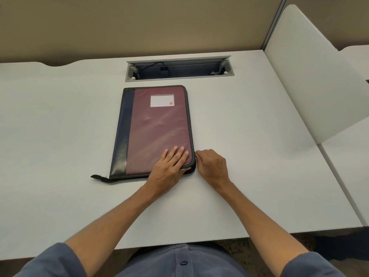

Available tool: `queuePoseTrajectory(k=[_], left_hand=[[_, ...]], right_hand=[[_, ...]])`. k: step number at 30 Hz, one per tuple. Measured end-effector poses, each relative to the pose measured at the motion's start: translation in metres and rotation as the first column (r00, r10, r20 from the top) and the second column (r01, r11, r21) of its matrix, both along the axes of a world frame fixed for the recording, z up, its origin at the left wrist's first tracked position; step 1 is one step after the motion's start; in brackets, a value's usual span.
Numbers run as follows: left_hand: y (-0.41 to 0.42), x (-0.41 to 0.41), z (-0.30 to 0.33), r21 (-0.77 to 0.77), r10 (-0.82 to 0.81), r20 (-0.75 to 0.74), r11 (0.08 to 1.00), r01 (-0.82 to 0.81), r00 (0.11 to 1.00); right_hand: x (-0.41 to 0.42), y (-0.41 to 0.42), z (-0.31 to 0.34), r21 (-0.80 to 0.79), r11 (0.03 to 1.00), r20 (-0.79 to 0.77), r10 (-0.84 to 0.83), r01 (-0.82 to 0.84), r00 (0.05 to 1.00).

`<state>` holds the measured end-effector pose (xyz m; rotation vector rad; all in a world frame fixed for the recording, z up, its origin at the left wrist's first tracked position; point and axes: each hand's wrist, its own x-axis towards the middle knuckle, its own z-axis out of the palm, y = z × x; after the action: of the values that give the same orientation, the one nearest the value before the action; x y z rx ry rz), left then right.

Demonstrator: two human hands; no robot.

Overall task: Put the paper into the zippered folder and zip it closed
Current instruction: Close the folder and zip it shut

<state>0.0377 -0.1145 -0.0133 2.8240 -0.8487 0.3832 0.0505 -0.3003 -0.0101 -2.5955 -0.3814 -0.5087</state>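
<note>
On the white desk, items listed left to right:

Strap tab — black, lying flat on the desk at the folder's near-left corner, at about 8 o'clock from the folder's middle.

Zippered folder — maroon front panel with a dark navy spine strip along its left side, cover shut, lying flat at desk centre. A white lined label sits toward 12 o'clock on the cover. The paper is not visible.

Left hand — palm down, fingers spread and released flat on the cover's near-right corner, at about 5 o'clock on the folder, pressing on it without gripping.

Right hand — just beside the folder's right edge, near the rounded near-right corner; fingers curled in with the tips pinched at the zipper track. The pull itself is hidden, so I cannot tell what exactly they hold.

Cable tray — open grey recess at 12 o'clock beyond the folder, a black plug inside.

Divider panel — white, upright, at 2 o'clock.
</note>
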Motion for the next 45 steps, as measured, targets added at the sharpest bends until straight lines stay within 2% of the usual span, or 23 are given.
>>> queuePoseTrajectory(k=[6, 13, 29, 31, 34, 37, 39, 41, 43, 45], left_hand=[[0.003, 0.007, -0.001, -0.010, -0.023, 0.013, 1.000, 0.024, 1.000], [-0.003, -0.016, -0.005, -0.013, -0.111, 0.044, 0.994, 0.112, 0.993], [-0.016, -0.033, -0.002, 0.043, -0.111, 0.033, 0.993, 0.110, 0.993], [-0.018, -0.034, -0.005, 0.017, -0.094, 0.017, 0.995, 0.094, 0.995], [-0.020, -0.033, -0.005, -0.106, -0.065, -0.033, 0.992, 0.061, 0.997], [-0.021, -0.001, 0.006, -0.169, 0.008, -0.046, 0.985, -0.016, 0.999], [-0.016, 0.037, 0.015, -0.102, 0.177, -0.115, 0.977, -0.189, 0.977], [-0.009, 0.068, 0.018, 0.077, 0.315, -0.243, 0.949, -0.305, 0.917], [-0.004, 0.080, 0.006, 0.167, 0.346, -0.307, 0.937, -0.308, 0.886], [-0.002, 0.080, -0.003, 0.179, 0.338, -0.309, 0.939, -0.295, 0.889]], right_hand=[[-0.003, -0.011, -0.004, 0.050, 0.992, 0.033, 0.116, -0.118, 0.993], [0.028, -0.007, 0.002, 0.119, 0.992, -0.101, -0.036, 0.048, 0.994], [0.119, -0.019, 0.000, -0.035, 0.994, -0.223, -0.108, 0.102, 0.969], [0.131, -0.019, 0.002, -0.051, 0.993, -0.228, -0.115, 0.106, 0.967], [0.141, -0.021, 0.000, -0.067, 0.995, -0.226, -0.087, 0.073, 0.970], [0.143, -0.025, -0.003, -0.019, 0.998, -0.218, -0.055, 0.052, 0.974], [0.144, -0.025, -0.005, 0.005, 0.999, -0.212, -0.038, 0.040, 0.977], [0.144, -0.024, -0.006, -0.013, 0.999, -0.196, -0.047, 0.045, 0.979], [0.146, -0.024, -0.008, -0.043, 0.998, -0.173, -0.061, 0.055, 0.983], [0.149, -0.024, -0.009, -0.056, 0.997, -0.161, -0.063, 0.054, 0.985]])
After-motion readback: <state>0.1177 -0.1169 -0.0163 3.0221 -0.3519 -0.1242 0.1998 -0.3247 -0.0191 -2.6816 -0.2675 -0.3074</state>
